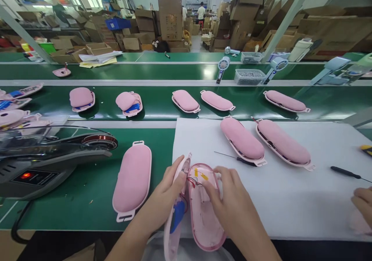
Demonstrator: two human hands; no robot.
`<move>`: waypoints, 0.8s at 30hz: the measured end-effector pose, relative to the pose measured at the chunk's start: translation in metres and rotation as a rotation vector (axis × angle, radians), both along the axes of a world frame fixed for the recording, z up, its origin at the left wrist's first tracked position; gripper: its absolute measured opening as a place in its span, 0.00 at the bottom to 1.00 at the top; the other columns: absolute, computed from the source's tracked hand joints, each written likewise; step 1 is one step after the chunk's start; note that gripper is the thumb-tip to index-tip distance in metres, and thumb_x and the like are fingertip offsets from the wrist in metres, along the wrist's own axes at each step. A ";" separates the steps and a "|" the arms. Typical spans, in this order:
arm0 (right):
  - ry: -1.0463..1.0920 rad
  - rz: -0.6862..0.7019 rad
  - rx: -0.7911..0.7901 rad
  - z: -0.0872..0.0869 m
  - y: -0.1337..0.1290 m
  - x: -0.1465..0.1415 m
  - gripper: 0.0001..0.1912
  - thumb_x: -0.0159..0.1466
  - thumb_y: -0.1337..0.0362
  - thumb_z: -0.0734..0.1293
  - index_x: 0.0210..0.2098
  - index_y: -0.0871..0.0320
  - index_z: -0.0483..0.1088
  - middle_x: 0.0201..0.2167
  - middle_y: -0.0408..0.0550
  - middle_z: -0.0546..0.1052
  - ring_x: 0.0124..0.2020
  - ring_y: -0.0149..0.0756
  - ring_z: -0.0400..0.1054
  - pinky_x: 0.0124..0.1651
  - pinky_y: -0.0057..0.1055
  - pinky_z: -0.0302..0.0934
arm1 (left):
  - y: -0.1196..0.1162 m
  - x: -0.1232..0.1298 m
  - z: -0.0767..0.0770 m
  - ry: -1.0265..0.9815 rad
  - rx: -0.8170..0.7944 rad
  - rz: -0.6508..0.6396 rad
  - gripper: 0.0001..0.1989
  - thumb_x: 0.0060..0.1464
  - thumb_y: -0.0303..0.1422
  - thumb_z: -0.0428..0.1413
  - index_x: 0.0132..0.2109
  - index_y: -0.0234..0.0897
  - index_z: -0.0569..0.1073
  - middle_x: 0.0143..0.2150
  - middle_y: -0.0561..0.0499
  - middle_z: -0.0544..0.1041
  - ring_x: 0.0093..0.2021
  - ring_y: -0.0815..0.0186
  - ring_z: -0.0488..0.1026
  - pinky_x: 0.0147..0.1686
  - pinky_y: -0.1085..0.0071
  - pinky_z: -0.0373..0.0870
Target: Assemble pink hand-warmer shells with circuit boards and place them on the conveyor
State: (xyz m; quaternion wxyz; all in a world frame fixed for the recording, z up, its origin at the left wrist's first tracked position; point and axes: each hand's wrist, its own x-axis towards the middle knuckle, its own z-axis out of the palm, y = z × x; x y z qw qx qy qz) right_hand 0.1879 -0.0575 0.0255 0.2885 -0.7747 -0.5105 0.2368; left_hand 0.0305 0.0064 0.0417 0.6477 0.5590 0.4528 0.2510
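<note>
My left hand (171, 181) grips a pink half-shell (171, 243) stood on its edge, with a blue battery pack (178, 216) on its inner side. Beside it lies the other half, an open pink oval casing (205, 230), its hollow inside facing up. My right hand (229, 195) holds this casing by its right rim, thumb reaching in over the yellow tape pieces (204, 176). Thin red and black wires (192, 181) run between the two halves. Left of my hands rests a closed pink oval case (132, 179) with slotted end tabs.
Two pink cases (242, 139) and a black-handled screwdriver (245, 161) lie on the white mat (290, 199). A tape machine (58, 164) stands at left. More pink cases (186, 100) sit on the green belt (159, 98). Another person's hand (363, 201) is at the right edge, near a second screwdriver (345, 172).
</note>
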 end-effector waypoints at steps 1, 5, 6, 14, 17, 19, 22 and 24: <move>-0.013 -0.042 -0.029 -0.008 -0.011 0.000 0.21 0.65 0.50 0.56 0.52 0.52 0.63 0.44 0.52 0.70 0.40 0.47 0.68 0.38 0.39 0.60 | 0.000 -0.002 0.004 0.090 0.025 -0.017 0.31 0.60 0.52 0.46 0.66 0.48 0.57 0.70 0.52 0.56 0.70 0.54 0.46 0.67 0.53 0.41; 0.132 -0.002 -0.105 -0.028 -0.034 -0.002 0.29 0.64 0.53 0.58 0.64 0.48 0.49 0.41 0.49 0.69 0.35 0.44 0.68 0.37 0.39 0.60 | 0.004 -0.014 0.011 0.298 0.110 -0.078 0.30 0.61 0.51 0.43 0.67 0.48 0.53 0.70 0.55 0.55 0.70 0.58 0.48 0.68 0.57 0.42; 0.177 0.001 -0.106 -0.029 -0.034 -0.003 0.31 0.64 0.55 0.59 0.64 0.48 0.47 0.38 0.47 0.69 0.34 0.42 0.67 0.37 0.38 0.61 | 0.004 -0.017 0.011 0.336 0.130 -0.069 0.31 0.61 0.50 0.44 0.68 0.48 0.51 0.70 0.54 0.54 0.70 0.57 0.49 0.67 0.56 0.45; 0.415 0.026 0.064 -0.016 -0.018 -0.009 0.27 0.64 0.56 0.60 0.61 0.51 0.54 0.27 0.38 0.66 0.26 0.33 0.64 0.29 0.28 0.61 | -0.001 -0.029 -0.009 0.538 0.346 0.068 0.30 0.56 0.30 0.48 0.65 0.41 0.54 0.65 0.44 0.62 0.64 0.54 0.60 0.62 0.52 0.58; 0.277 0.105 0.172 -0.013 -0.016 -0.015 0.25 0.66 0.58 0.57 0.61 0.55 0.56 0.30 0.43 0.69 0.25 0.33 0.64 0.28 0.29 0.63 | -0.003 -0.027 -0.017 0.501 0.437 0.097 0.27 0.57 0.27 0.44 0.64 0.43 0.55 0.63 0.43 0.63 0.64 0.56 0.59 0.60 0.52 0.60; 0.200 0.189 0.241 -0.010 -0.016 -0.018 0.25 0.67 0.61 0.55 0.63 0.56 0.53 0.33 0.46 0.71 0.27 0.34 0.66 0.28 0.29 0.64 | -0.003 -0.024 -0.020 0.462 0.498 0.126 0.26 0.58 0.27 0.43 0.63 0.44 0.55 0.63 0.43 0.62 0.64 0.56 0.59 0.60 0.52 0.61; 0.056 0.234 0.341 -0.001 -0.017 -0.020 0.26 0.66 0.66 0.55 0.63 0.56 0.53 0.36 0.48 0.71 0.29 0.34 0.67 0.28 0.28 0.66 | -0.002 -0.016 -0.025 0.392 0.553 0.170 0.22 0.59 0.28 0.44 0.60 0.42 0.58 0.61 0.43 0.64 0.63 0.58 0.60 0.60 0.54 0.61; -0.042 0.180 0.379 0.005 -0.015 -0.018 0.25 0.65 0.67 0.54 0.62 0.57 0.57 0.34 0.48 0.70 0.27 0.34 0.66 0.27 0.28 0.65 | -0.002 -0.010 -0.028 0.353 0.551 0.173 0.21 0.60 0.27 0.44 0.59 0.42 0.59 0.60 0.43 0.64 0.63 0.59 0.60 0.60 0.56 0.61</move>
